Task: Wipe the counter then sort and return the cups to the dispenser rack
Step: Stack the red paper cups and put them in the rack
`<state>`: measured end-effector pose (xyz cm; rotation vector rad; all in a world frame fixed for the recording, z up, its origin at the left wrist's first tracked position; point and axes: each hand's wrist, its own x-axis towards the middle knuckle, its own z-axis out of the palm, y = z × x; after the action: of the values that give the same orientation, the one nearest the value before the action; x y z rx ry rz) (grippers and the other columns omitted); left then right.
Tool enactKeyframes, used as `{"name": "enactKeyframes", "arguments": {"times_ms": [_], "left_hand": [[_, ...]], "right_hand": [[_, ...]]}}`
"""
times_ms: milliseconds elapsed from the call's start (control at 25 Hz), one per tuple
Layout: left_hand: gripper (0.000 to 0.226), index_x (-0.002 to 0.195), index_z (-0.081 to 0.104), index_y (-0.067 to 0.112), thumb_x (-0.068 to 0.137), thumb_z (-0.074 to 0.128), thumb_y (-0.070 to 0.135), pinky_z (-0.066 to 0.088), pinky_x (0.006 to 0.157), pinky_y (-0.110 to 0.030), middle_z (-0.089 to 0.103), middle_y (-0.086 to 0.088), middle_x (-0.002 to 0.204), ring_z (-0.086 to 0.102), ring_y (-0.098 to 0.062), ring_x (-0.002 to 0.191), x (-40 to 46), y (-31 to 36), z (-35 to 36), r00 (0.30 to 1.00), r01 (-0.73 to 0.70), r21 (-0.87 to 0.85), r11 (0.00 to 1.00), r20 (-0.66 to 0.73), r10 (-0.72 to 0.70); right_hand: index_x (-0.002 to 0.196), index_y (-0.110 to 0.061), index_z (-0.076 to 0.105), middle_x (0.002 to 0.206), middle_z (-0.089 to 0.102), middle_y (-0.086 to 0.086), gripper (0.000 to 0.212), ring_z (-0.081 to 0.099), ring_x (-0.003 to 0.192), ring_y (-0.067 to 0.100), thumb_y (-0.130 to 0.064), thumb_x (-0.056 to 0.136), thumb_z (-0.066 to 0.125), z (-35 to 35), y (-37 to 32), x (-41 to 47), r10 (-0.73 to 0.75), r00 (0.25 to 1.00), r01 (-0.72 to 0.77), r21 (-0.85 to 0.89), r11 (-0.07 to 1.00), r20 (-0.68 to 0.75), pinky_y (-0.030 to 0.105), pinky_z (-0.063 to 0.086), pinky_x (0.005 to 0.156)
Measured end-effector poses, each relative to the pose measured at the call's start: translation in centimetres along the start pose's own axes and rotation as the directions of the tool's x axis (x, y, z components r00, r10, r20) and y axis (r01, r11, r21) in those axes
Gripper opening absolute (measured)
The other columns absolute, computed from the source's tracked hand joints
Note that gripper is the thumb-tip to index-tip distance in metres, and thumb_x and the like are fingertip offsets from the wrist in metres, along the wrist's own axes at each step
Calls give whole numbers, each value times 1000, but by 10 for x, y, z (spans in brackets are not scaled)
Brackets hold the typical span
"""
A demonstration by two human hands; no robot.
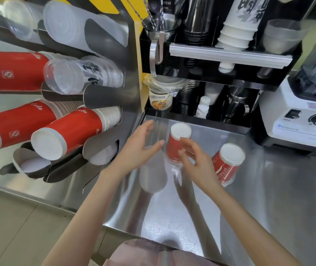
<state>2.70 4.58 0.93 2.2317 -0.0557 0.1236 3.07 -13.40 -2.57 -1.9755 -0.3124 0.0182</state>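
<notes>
A: What is seen, from the left side? What can go wrong?

B: The dispenser rack (pixel 61 96) is mounted far left of the fingers, with red stacks in its tubes. Under the fingertips of the left hand (pixel 137 148) a frosted cup (pixel 153 169) is stood upside down on the counter (pixel 268 189). It could be tipped or pushed away if it is touched carelessly, because it looks light and the steel looks smooth.

A: And the hands?

B: The left hand is spread wide, palm turned inward; nothing is held. The right hand (pixel 193 160) is half curled, and nothing is seen clearly gripped. Just beyond its fingers a red cup (pixel 178 144) is placed upside down; right of them a second red cup (pixel 228 164) is leaned. That one could be knocked over by the wrist.
</notes>
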Motion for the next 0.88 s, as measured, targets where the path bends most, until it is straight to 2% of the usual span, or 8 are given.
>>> {"name": "enactKeyframes", "arguments": {"times_ms": [80, 120, 240, 360, 480, 640, 760, 880], "left_hand": [[66, 137, 28, 13, 82, 60, 28, 24, 97, -14, 40, -9, 142, 40, -17, 129, 23, 10, 2, 996, -68, 105, 992, 62, 61], [67, 138, 27, 12, 82, 61, 28, 25, 99, -17, 40, -10, 142, 39, -18, 130, 34, 14, 6, 991, -88, 145, 986, 113, 71], [74, 140, 20, 11, 81, 63, 29, 26, 107, -30, 32, -12, 146, 32, -23, 134, 60, 23, 23, 959, -112, 240, 964, 282, 41], [82, 142, 14, 11, 80, 64, 29, 25, 112, -39, 24, -13, 149, 26, -28, 136, 72, 25, 36, 925, -84, 273, 958, 379, -27], [81, 142, 16, 10, 79, 65, 28, 24, 113, -41, 24, -14, 149, 25, -28, 137, 77, 21, 41, 915, -66, 290, 955, 399, -58], [71, 138, 26, 6, 81, 63, 26, 26, 110, -34, 35, -13, 144, 31, -25, 134, 80, 19, 42, 926, -87, 279, 956, 378, -26], [66, 134, 32, 7, 80, 64, 26, 28, 106, -30, 41, -12, 140, 35, -25, 131, 81, 19, 39, 940, -103, 240, 965, 340, 15], [66, 135, 33, 9, 80, 65, 26, 27, 106, -30, 39, -10, 142, 36, -23, 131, 82, 20, 35, 950, -110, 213, 971, 311, 39]], "right_hand": [[125, -21, 46, 124, 54, -1, 38, 52, 109, 12, -20, 88, 53, -10, 2, 8, 45, 996, -44, 7, 999, -80, 27, 40, 96], [126, -21, 45, 129, 52, 1, 40, 50, 115, 15, -20, 88, 53, -13, 4, 12, 72, 993, -72, -1, 997, -94, 28, 39, 98], [136, -16, 33, 143, 39, 5, 53, 39, 130, 20, -23, 87, 54, -18, 12, 24, 161, 986, -164, -96, 982, -42, 37, 33, 108], [140, -14, 23, 149, 31, 8, 61, 31, 136, 22, -25, 88, 54, -18, 21, 32, 210, 977, -204, -165, 965, 20, 38, 27, 112], [140, -14, 25, 148, 34, 7, 61, 32, 135, 20, -22, 87, 53, -17, 24, 39, 221, 974, -209, -191, 959, 44, 33, 27, 111], [135, -20, 34, 139, 47, 2, 54, 43, 127, 17, -17, 85, 54, -14, 25, 43, 187, 982, -180, -140, 974, 38, 23, 31, 100], [133, -21, 37, 136, 50, 1, 52, 46, 124, 16, -15, 84, 54, -14, 21, 44, 171, 985, -168, -107, 980, 26, 21, 32, 99], [134, -19, 37, 136, 50, 1, 53, 45, 125, 16, -13, 84, 54, -18, 17, 48, 159, 987, -157, -104, 982, 4, 21, 31, 100]]}}
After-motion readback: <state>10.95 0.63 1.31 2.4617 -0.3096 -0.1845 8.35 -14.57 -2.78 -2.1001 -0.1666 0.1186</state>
